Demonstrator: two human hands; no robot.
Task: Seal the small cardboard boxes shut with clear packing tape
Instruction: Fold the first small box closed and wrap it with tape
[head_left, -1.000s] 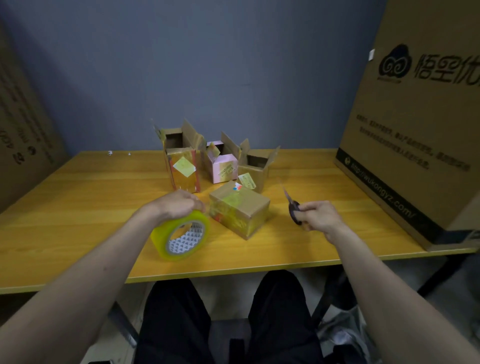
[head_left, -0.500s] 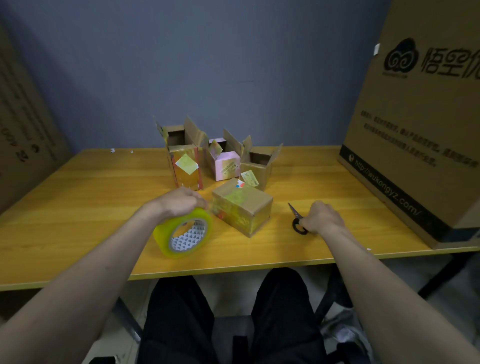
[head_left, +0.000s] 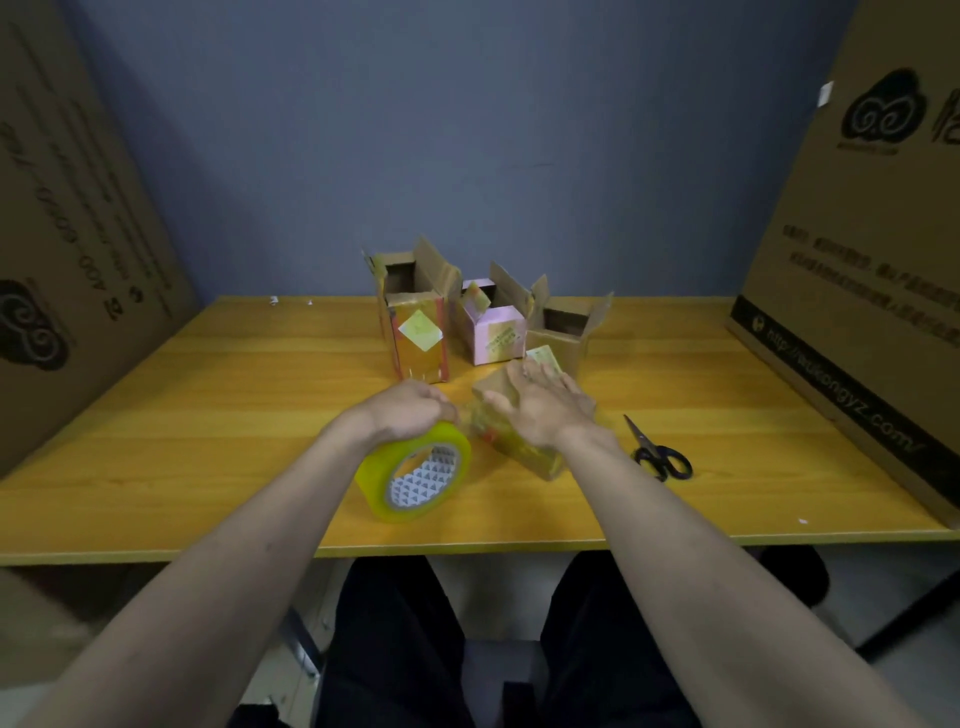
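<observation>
- Fingers of the right hand (head_left: 543, 410) lie flat and spread on top of the shut cardboard box (head_left: 519, 441), pressing down on it.
- Left hand (head_left: 410, 410) has its grip curled round the top of the roll of clear tape (head_left: 415, 475). The roll stands on its edge on the wooden surface (head_left: 208, 415), just beside the box.
- It looks like the step now is rubbing the tape down flat on this box so it sticks well. Shiny tape shows on the side of the box.
- Next, I think, the box needs a check that all flaps are stuck. Then an open box has to be picked.
- Scissors (head_left: 657, 452) lie on the surface near the right hand, not touching it.
- Three small boxes stand behind, close together: a tall brown box (head_left: 418, 338), a pink box (head_left: 496, 332) and a short brown box (head_left: 566, 332). Their flaps are up, so they are not yet sealed.
- Big cardboard cartons stand far at each side, one at the left (head_left: 78, 234) and one at the right (head_left: 857, 260).
</observation>
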